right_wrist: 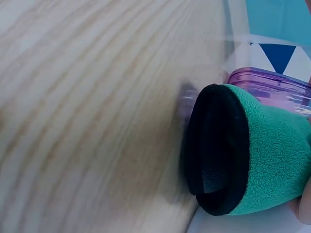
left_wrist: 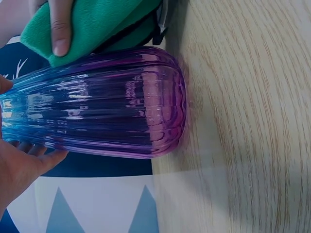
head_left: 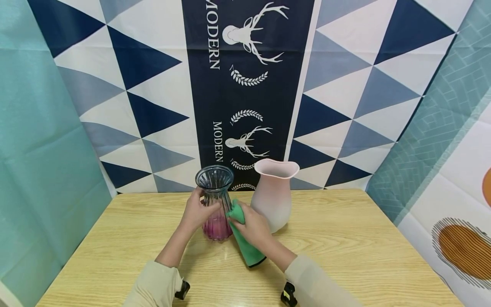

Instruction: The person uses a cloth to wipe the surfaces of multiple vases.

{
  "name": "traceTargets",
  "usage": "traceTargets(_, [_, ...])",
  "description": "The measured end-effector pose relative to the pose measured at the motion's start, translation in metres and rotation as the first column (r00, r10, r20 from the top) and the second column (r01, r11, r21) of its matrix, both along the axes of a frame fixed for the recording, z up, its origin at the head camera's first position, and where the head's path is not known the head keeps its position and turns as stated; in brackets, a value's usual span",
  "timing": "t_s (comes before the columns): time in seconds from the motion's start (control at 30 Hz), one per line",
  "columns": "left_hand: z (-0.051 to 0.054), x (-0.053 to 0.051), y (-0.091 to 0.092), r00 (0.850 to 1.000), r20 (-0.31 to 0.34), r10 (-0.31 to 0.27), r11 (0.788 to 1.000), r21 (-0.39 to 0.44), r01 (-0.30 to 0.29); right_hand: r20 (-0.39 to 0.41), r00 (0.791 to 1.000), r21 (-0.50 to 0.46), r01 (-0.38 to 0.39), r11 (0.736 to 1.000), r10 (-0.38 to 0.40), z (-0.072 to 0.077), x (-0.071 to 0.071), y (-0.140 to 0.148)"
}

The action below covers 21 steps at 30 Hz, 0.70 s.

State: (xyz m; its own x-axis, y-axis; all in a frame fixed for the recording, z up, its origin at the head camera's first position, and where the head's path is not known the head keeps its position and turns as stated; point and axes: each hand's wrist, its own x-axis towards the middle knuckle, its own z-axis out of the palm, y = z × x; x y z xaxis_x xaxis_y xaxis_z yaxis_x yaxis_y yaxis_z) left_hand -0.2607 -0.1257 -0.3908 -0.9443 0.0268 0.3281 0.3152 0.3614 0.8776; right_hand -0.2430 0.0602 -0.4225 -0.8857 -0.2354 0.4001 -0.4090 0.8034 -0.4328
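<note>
A ribbed glass vase [head_left: 217, 221], blue at the top and pink-purple at its base, stands upright on the table. The left hand [head_left: 198, 212] grips its upper body from the left, thumb in front; in the left wrist view the same hand [left_wrist: 19, 167] curls round the blue part of the vase [left_wrist: 97, 107]. The right hand [head_left: 254, 226] holds a green cloth [head_left: 247, 251] with a dark edge, its top against the vase's right side. In the left wrist view a finger presses the cloth [left_wrist: 104, 24] near the glass. The cloth [right_wrist: 272, 150] hangs rolled in the right wrist view.
A pink and white vase [head_left: 273, 200] with a wavy rim stands just behind and right of the right hand. The wood-grain table [head_left: 345, 256] ends at a patterned cloth backdrop [head_left: 153, 85], with teal hangings [head_left: 38, 149] on the left.
</note>
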Motion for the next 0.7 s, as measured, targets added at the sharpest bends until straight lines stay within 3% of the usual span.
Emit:
traceTargets(0.33, [0.0,0.001,0.002,0.999,-0.033,0.01,1.0,-0.001,-0.01,-0.016,1.0,0.062,-0.001,0.998,0.002,-0.008,0.001,0.002])
traceTargets(0.7, [-0.001,0.002,0.003,0.999,-0.043,0.017,1.0,-0.012,-0.018,0.046,0.999,0.122,-0.011,0.993,0.005,-0.014,0.005,0.004])
